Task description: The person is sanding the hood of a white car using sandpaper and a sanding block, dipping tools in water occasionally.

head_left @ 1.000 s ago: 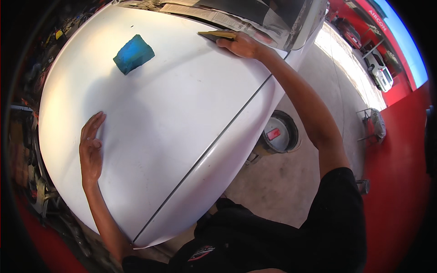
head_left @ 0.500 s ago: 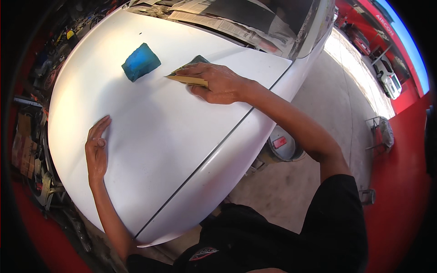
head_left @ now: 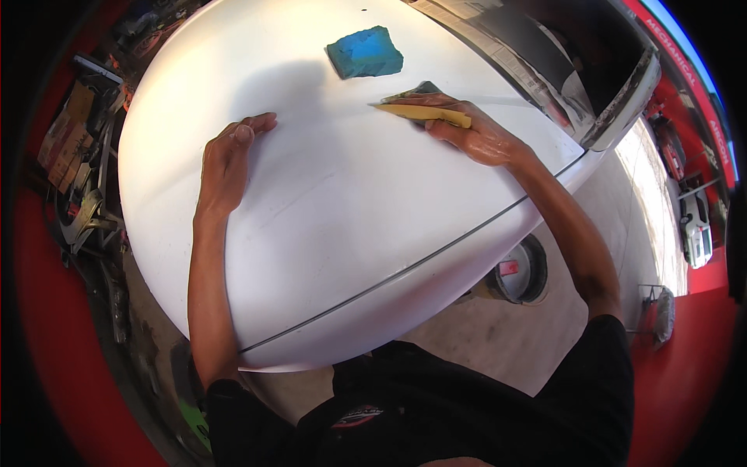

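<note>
Free white hood (head_left: pixel 334 233) leads up to the obstructing blue block (head_left: pixel 366 53).

We've got a plain white car hood (head_left: pixel 311 233) here, greyer where a shadow (head_left: pixel 289 89) falls, with a dark seam line (head_left: pixel 405 271). Our folded sandpaper (head_left: pixel 424 114) looks mustard yellow on one face, dark grey-green on another. The sponge block (head_left: pixel 366 53) is bright blue on top, deep teal round the sides. We're in a black T-shirt (head_left: pixel 459 401) with a red-and-white chest logo (head_left: pixel 358 416), and the wall (head_left: pixel 689 335)'s solid red.
</note>
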A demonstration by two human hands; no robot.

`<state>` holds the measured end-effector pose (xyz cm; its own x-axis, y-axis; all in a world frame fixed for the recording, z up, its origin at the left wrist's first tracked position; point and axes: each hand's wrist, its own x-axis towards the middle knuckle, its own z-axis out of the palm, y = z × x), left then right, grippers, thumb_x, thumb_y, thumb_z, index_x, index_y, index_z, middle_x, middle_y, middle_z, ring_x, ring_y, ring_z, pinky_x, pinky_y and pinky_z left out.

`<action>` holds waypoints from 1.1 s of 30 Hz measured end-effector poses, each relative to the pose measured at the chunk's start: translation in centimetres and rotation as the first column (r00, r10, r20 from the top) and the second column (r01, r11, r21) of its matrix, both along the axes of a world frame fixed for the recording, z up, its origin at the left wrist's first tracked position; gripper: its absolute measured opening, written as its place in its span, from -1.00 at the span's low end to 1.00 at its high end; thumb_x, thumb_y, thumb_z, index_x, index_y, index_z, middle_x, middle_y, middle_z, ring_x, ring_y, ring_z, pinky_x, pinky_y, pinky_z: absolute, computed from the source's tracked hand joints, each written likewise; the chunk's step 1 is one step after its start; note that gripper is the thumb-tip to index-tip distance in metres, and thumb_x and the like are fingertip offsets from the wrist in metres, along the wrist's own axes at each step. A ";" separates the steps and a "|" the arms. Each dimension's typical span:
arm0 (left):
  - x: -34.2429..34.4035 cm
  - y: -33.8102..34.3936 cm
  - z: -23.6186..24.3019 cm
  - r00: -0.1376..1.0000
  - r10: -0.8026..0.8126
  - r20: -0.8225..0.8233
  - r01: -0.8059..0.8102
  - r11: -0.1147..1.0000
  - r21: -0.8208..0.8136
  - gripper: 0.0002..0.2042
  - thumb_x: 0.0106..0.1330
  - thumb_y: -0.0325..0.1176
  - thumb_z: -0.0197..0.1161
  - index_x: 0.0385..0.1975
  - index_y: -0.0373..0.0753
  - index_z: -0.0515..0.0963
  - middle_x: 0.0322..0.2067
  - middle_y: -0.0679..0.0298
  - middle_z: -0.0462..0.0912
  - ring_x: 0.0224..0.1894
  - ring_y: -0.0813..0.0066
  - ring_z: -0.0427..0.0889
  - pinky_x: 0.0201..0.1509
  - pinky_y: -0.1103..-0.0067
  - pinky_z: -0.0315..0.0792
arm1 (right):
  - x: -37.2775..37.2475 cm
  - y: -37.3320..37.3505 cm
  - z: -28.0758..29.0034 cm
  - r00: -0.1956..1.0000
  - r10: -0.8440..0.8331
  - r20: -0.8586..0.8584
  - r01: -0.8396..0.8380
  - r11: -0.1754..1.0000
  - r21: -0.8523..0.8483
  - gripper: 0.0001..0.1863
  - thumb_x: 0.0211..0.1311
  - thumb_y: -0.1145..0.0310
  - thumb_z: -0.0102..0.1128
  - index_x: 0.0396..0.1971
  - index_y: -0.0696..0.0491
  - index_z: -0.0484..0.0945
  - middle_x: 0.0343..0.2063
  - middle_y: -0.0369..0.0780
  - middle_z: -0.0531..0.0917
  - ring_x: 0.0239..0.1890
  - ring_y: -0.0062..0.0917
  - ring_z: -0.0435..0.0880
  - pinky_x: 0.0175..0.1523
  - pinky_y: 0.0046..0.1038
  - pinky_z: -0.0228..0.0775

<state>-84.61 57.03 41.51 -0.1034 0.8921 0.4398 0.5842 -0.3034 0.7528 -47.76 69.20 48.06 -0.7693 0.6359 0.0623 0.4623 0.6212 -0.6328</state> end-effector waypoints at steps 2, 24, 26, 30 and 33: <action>-0.1 0.0 -0.4 0.994 -0.029 0.101 0.025 0.999 0.044 -0.38 0.66 0.10 -0.21 0.11 -0.32 0.66 0.02 0.01 0.71 0.13 0.22 0.63 0.28 0.35 0.45 | -6.2 -1.3 -0.7 0.980 0.199 -0.010 -0.199 0.979 0.042 -0.50 0.43 0.25 0.11 0.30 0.12 0.51 0.36 -0.12 0.48 0.41 -0.22 0.36 0.52 -0.24 0.17; -8.7 -16.9 -9.5 0.684 0.608 -0.403 -0.695 0.710 -0.109 -0.18 0.50 0.29 -0.04 0.59 -0.12 0.04 0.59 0.09 -0.01 0.64 0.08 -0.18 0.68 0.18 -0.34 | 0.0 -1.2 -0.6 0.952 -0.245 0.185 0.216 0.963 0.163 -0.36 0.35 0.17 0.06 0.46 -0.18 0.36 0.43 -0.12 0.39 0.52 -0.11 0.23 0.62 -0.11 0.00; -8.7 -17.5 -9.3 0.667 0.614 -0.422 -0.718 0.681 -0.143 -0.15 0.47 0.33 -0.06 0.59 -0.12 0.04 0.59 0.08 -0.01 0.65 0.11 -0.18 0.68 0.19 -0.32 | -7.3 -2.6 -0.5 0.971 -0.033 0.238 0.016 0.997 0.075 -0.40 0.41 0.24 0.05 0.46 -0.15 0.35 0.44 -0.15 0.39 0.52 -0.20 0.23 0.63 -0.16 -0.01; -8.6 -18.5 -9.4 0.671 0.644 -0.368 -0.729 0.664 -0.167 -0.14 0.46 0.36 -0.08 0.58 -0.12 0.05 0.59 0.11 0.01 0.65 0.17 -0.17 0.69 0.23 -0.31 | -22.9 -3.1 -2.2 0.898 0.393 0.198 -0.395 0.918 -0.026 -0.43 0.45 0.27 0.05 0.45 -0.10 0.36 0.45 -0.17 0.37 0.50 -0.27 0.26 0.62 -0.23 0.03; -7.9 -18.6 -8.4 0.670 0.658 -0.344 -0.735 0.652 -0.186 -0.14 0.49 0.31 -0.10 0.58 -0.21 0.03 0.57 0.08 0.05 0.64 0.22 -0.12 0.70 0.32 -0.25 | -34.0 -4.6 -4.4 0.781 0.611 0.132 -0.614 0.789 -0.018 -0.42 0.41 0.21 0.08 0.41 -0.05 0.40 0.44 -0.10 0.36 0.46 -0.26 0.32 0.50 -0.20 0.20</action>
<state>-92.46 38.40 33.12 -0.6807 0.6793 0.2742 0.6909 0.4708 0.5486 -81.75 64.60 43.62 -0.9983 0.0279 -0.0513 0.0524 0.8146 -0.5776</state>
